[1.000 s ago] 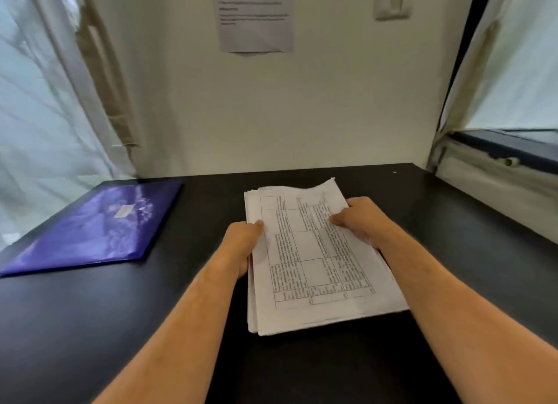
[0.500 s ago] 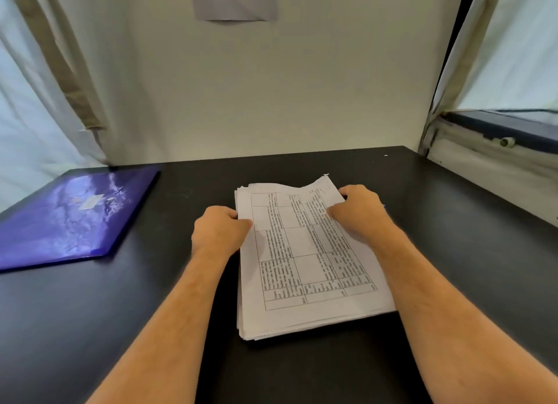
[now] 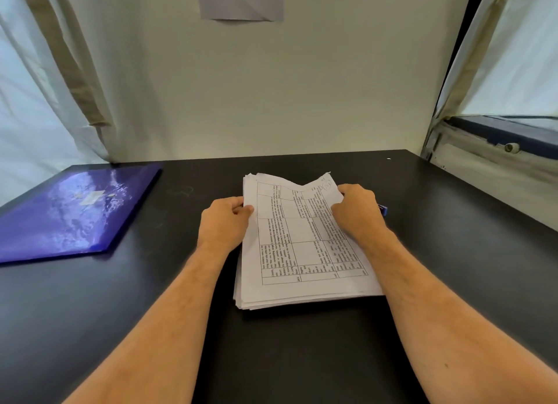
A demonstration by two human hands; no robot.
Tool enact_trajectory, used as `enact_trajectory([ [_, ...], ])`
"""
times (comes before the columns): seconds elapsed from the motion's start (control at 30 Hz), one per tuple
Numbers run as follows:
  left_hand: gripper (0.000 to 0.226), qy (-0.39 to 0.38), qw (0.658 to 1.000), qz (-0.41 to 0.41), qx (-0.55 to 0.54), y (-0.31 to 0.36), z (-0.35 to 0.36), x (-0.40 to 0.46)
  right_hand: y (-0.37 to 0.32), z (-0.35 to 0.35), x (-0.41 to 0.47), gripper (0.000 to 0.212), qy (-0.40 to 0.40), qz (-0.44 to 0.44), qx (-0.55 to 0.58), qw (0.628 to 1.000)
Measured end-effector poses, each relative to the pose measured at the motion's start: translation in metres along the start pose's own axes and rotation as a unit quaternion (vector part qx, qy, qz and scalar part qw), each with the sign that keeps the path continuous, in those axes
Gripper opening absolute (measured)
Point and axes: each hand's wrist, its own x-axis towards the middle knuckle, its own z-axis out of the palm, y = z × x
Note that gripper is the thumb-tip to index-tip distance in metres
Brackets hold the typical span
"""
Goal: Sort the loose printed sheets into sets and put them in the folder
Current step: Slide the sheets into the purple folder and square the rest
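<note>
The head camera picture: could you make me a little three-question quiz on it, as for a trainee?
1. True or false: the purple folder lies closed, apart from the paper stack.
2. Which hand pinches the stack's far right corner? A left hand B right hand
3. Fill in: the top sheet is printed with a ____.

Key: 1 true; 2 B; 3 table.
</note>
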Motion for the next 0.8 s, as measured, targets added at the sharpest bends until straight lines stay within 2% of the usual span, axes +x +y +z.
enact_trajectory([
  [0.17,0.030,0.018,0.999,0.007,0.045,-0.003,0.000,-0.001,-0.009,-0.001,-0.007,0.019,-0.006,-0.027,-0.088,0.996],
  [0.33,0.041,0.049,0.997,-0.018,0.048,-0.008,-0.006,-0.006,-0.028,0.001,-0.026,0.050,0.047,-0.115,-0.184,0.975],
  [0.5,0.043,0.073,0.995,-0.042,0.050,-0.029,-0.035,0.002,-0.069,0.017,-0.051,0.047,0.006,-0.225,-0.128,0.966],
  [0.63,0.042,0.118,0.979,-0.014,0.165,-0.051,-0.074,0.019,-0.118,0.042,-0.065,0.043,-0.051,-0.282,-0.109,0.952],
  [0.73,0.034,0.131,0.955,-0.037,0.265,-0.080,-0.100,0.024,-0.164,0.073,-0.069,0.045,-0.097,-0.303,-0.118,0.941],
  [0.8,0.048,0.140,0.927,-0.056,0.344,-0.102,-0.104,0.026,-0.189,0.092,-0.072,0.050,-0.130,-0.298,-0.109,0.939],
])
